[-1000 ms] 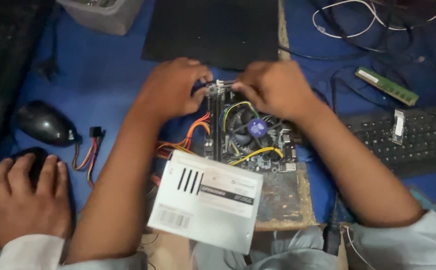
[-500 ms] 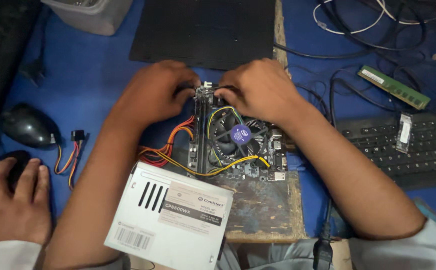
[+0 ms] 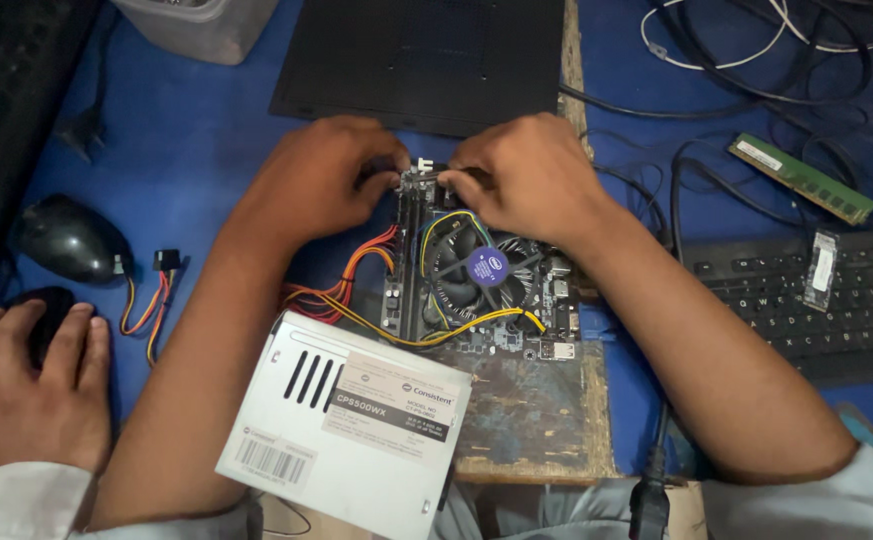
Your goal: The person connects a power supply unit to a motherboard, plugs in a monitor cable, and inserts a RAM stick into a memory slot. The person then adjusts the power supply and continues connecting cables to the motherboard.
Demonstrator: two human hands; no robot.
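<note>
Head view looks straight down on a small motherboard (image 3: pixel 481 280) lying on a worn board (image 3: pixel 536 410) over a blue table (image 3: pixel 206 140). Its long axis runs from 12 to 6 o'clock, with the round cooler fan (image 3: pixel 484 268) at its middle and the memory slots (image 3: pixel 408 260) along its 9 o'clock edge, also running 12 to 6.

Both hands meet at the motherboard's 12 o'clock end — left hand (image 3: pixel 321 180) from 9 o'clock, right hand (image 3: pixel 531 175) from 3 o'clock. Fingertips of each are curled down and pressed together on a small white connector (image 3: pixel 423 167) at the top of the slots; how firmly it is pinched cannot be told. Most of the motherboard lies at 6 o'clock of the grip.

At 7 o'clock sits a white power supply (image 3: pixel 346 430), its red, orange and yellow wires (image 3: pixel 351 290) running to the motherboard. At 3 o'clock lie a black keyboard (image 3: pixel 806 300) and a green memory stick (image 3: pixel 801 178). At 9 o'clock — 1 black mouse (image 3: pixel 71 240), and another person's hand (image 3: pixel 26 390) on a second.
</note>
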